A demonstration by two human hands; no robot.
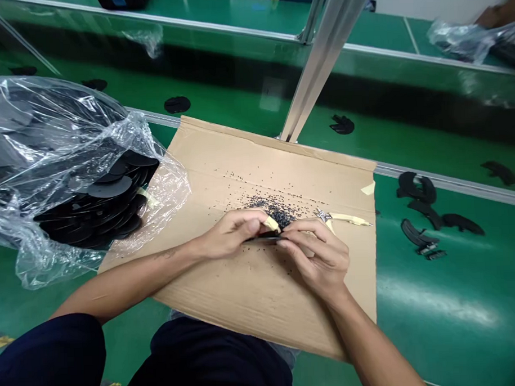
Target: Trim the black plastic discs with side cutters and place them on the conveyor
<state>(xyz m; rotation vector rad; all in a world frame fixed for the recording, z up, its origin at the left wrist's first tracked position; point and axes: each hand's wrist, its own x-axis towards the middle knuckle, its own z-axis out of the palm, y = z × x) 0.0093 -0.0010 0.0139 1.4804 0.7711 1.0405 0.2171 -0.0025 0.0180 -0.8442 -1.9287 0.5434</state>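
As left hand (231, 236) and right hand (317, 264) fingers clamp it, the black piece (263, 236) — covered (shape unclear) — barely shows.

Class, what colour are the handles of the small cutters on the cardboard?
The cutters' handles are pale yellow, in the head view.

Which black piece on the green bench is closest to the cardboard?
The round disc just past the far left corner of the cardboard; the others lie farther off.
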